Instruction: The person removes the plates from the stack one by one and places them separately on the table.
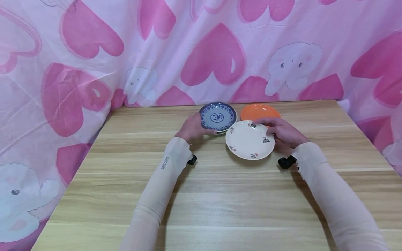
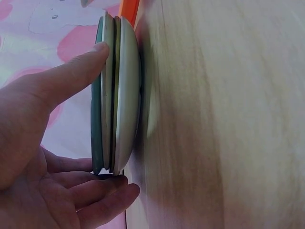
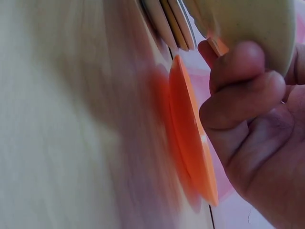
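Observation:
My right hand [image 1: 284, 132] grips the right rim of a white plate [image 1: 249, 141] with small red and black figures. This plate is held above the table, and in the right wrist view curled fingers lie against its pale underside [image 3: 257, 24]. My left hand [image 1: 194, 128] holds the left side of a stack of plates, topped by a blue-patterned plate [image 1: 216, 117]. In the left wrist view, the thumb touches the edges of the stacked plates [image 2: 108, 95] and the fingers reach around the other side. Partly behind the white plate, an orange plate [image 1: 259, 111] lies on the table.
The wooden table [image 1: 201, 205] runs up to a pink heart-patterned curtain [image 1: 213, 55] behind the plates. More of that cloth hangs along the left and right sides. Black wrist mounts [image 1: 286, 162] sit at both wrists.

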A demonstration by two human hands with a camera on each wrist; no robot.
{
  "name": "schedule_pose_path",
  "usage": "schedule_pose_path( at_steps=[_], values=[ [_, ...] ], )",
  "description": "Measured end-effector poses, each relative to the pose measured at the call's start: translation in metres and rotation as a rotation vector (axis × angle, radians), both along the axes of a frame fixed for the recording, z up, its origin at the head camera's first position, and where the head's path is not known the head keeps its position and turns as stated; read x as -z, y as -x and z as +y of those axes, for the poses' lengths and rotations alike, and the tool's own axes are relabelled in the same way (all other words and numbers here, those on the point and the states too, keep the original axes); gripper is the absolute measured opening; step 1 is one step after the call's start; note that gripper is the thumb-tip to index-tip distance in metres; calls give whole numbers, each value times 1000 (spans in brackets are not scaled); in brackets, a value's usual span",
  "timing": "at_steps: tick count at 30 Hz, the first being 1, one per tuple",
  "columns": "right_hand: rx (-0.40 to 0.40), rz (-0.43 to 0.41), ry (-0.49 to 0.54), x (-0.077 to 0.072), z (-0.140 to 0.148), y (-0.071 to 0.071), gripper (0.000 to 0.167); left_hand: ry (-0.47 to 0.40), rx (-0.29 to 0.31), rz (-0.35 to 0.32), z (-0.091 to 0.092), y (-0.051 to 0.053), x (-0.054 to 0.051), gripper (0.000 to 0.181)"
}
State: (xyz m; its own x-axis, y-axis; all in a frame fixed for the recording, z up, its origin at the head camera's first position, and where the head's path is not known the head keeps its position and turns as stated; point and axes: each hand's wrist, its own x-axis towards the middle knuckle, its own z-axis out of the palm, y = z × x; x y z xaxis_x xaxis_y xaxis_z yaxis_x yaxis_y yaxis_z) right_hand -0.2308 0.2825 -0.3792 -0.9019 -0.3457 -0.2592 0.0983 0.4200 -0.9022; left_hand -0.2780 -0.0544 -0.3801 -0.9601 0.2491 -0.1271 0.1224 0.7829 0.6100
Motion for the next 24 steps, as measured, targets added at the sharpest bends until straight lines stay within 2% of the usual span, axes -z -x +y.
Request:
schedule_pose_path(
  at_steps=[11,19,24],
  values=[
    [-32,41,-31,-1,15,-8,54,-8,-7,-12,0,0,0,99],
    [-24,-11,17,-3,22,-11,54,2,-8,-6,-1,0,0,101],
    [-28,-10,3,-2,26,-12,53,7,-16,-16,0,-1,1,102]
  ],
)
